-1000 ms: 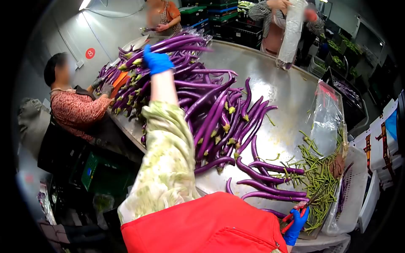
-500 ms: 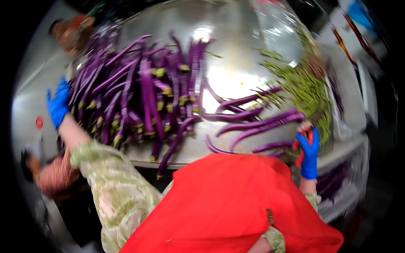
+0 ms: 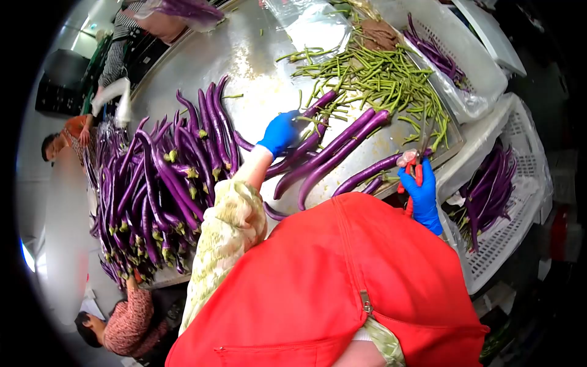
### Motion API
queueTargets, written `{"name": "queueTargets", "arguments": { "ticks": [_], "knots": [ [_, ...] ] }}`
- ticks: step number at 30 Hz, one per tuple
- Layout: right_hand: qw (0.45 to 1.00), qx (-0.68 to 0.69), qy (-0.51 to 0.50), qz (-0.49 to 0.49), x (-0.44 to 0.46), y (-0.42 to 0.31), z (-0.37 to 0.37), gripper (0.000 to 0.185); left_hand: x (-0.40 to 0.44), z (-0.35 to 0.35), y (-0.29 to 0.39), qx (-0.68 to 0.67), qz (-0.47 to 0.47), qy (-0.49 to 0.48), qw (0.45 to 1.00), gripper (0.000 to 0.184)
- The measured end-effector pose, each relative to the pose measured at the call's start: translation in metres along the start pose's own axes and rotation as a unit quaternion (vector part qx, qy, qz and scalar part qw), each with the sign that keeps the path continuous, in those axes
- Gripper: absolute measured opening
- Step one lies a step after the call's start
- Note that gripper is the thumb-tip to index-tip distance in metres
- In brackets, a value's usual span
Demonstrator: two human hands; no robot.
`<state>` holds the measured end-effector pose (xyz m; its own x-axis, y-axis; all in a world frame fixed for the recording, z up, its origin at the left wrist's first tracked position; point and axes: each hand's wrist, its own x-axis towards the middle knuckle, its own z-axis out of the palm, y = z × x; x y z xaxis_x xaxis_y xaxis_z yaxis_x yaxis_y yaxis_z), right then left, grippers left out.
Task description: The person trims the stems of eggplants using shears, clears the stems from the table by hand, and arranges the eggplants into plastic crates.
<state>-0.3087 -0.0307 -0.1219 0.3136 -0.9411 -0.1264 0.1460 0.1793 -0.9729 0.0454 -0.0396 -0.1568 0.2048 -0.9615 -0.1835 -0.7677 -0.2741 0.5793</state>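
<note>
Metal surface (image 3: pixel 257 55) gleaming, and at centre the eggplants (image 3: pixel 327 151) slant lengthwise from lower left to upper right! Left hand (image 3: pixel 281 133) at them, grip too blurred to tell; right hand (image 3: pixel 423 191), right of centre, wrapped round scissors (image 3: pixel 419 174), blades up.

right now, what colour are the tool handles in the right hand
The tool handles in the right hand are red, clearest in the head view.
</note>
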Motion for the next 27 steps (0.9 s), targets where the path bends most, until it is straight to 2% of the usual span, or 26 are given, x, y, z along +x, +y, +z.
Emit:
{"name": "queueTargets", "arguments": {
  "ticks": [1, 2, 3, 6, 9, 11, 12, 13, 14, 15, 17, 18, 20, 21, 23, 25, 27],
  "knots": [
    [1.000, -0.002, 0.021, 0.006, -0.003, 0.005, -0.005, 0.034, 0.005, -0.008, -0.004, -0.005, 0.006, 0.009, 1.000, 0.033],
    [0.999, 0.020, 0.036, -0.025, -0.005, 0.004, -0.005, 0.034, 0.016, -0.011, -0.030, 0.011, 0.033, 0.065, 0.997, 0.023],
    [0.998, 0.016, 0.048, -0.034, -0.006, 0.002, -0.006, 0.033, 0.015, -0.035, -0.026, 0.128, 0.029, 0.100, 0.986, 0.025],
    [0.997, 0.039, 0.065, 0.026, -0.009, 0.009, -0.015, 0.034, -0.017, -0.095, 0.009, 0.168, -0.108, 0.008, 0.980, 0.023],
    [0.993, 0.087, 0.057, 0.047, -0.004, 0.014, -0.007, 0.033, -0.056, -0.093, 0.016, 0.075, -0.165, -0.124, 0.976, 0.030],
    [0.992, 0.098, 0.049, 0.067, 0.000, 0.013, 0.001, 0.032, -0.075, -0.045, -0.003, 0.000, -0.097, -0.106, 0.990, 0.033],
    [0.993, 0.084, 0.053, 0.070, 0.002, 0.027, 0.001, 0.026, -0.076, -0.025, -0.006, -0.021, -0.086, -0.101, 0.991, 0.032],
    [0.993, 0.084, 0.044, 0.077, 0.005, 0.025, 0.005, 0.028, -0.075, -0.010, 0.000, -0.042, -0.073, -0.096, 0.992, 0.032],
    [0.992, 0.080, 0.037, 0.091, 0.005, 0.020, 0.009, 0.029, -0.069, -0.002, 0.008, 0.024, -0.064, -0.058, 0.996, 0.032],
    [0.991, 0.074, 0.032, 0.103, 0.006, 0.015, 0.011, 0.030, -0.064, 0.007, 0.006, 0.035, -0.071, -0.026, 0.997, 0.032],
    [0.995, 0.053, 0.023, 0.080, 0.009, 0.013, 0.011, 0.033, -0.055, 0.009, -0.007, 0.013, -0.018, 0.010, 1.000, 0.032],
    [0.996, 0.043, 0.015, 0.078, 0.009, 0.012, 0.005, 0.033, -0.055, -0.002, -0.005, -0.053, -0.045, 0.002, 0.998, 0.032],
    [0.996, 0.047, 0.017, 0.074, 0.011, 0.014, -0.005, 0.034, -0.055, -0.035, 0.007, -0.006, -0.121, 0.040, 0.992, 0.030],
    [0.995, 0.058, 0.027, 0.072, 0.012, 0.017, -0.010, 0.034, -0.053, -0.040, -0.007, -0.267, -0.157, 0.051, 0.949, 0.029],
    [0.994, 0.079, 0.036, 0.066, 0.011, 0.023, -0.016, 0.034, -0.050, -0.073, 0.010, -0.380, -0.190, -0.082, 0.901, 0.030],
    [0.993, 0.101, 0.036, 0.052, 0.014, 0.027, -0.018, 0.034, -0.053, -0.080, 0.025, -0.350, -0.202, -0.156, 0.901, 0.032],
    [0.991, 0.109, 0.046, 0.067, 0.013, 0.024, -0.015, 0.033, -0.057, -0.074, 0.051, -0.379, -0.180, -0.160, 0.893, 0.035]
  ]
}}
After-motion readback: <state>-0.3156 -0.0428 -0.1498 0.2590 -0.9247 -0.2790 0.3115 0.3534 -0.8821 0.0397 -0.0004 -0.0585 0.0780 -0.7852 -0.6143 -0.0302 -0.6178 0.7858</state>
